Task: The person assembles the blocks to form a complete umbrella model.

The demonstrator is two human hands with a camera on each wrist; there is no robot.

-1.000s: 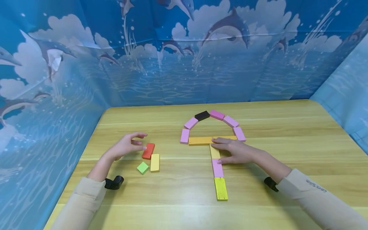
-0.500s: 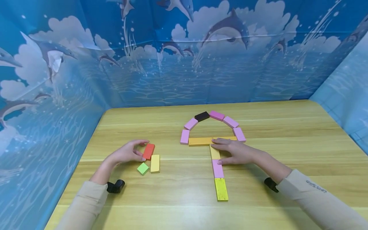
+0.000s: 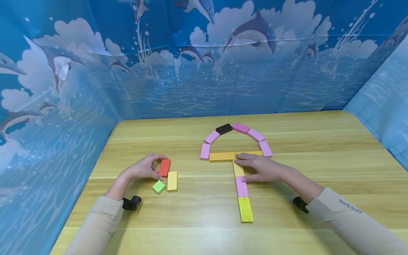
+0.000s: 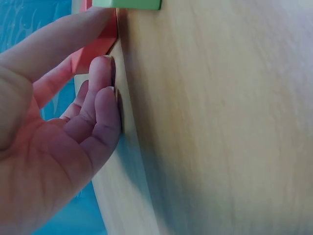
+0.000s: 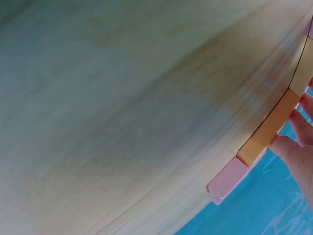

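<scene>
My left hand [image 3: 143, 168] pinches a red block [image 3: 164, 167] between thumb and index finger at the table's left. In the left wrist view its other fingers curl loosely under the red block [image 4: 92, 56]. Close by lie a green block [image 3: 159, 186] and a pale yellow block [image 3: 172, 181]. My right hand [image 3: 262, 168] rests with extended fingers over a long orange block [image 3: 221, 157] and a cream block [image 3: 238, 169]. Its thumb touches a pink block [image 3: 241, 187]. The right wrist view shows its fingers at the side of the orange block [image 5: 269, 128].
Above the orange block, several pink blocks [image 3: 256, 134] and one black block [image 3: 224, 128] form an arch. A bright yellow block [image 3: 245, 209] ends the column below. A dolphin-print cloth [image 3: 204, 78] borders the wooden table [image 3: 204, 226].
My left hand has moved slightly right and toward me, and its thumb and index finger have closed on the red block. The right hand has stayed still.
</scene>
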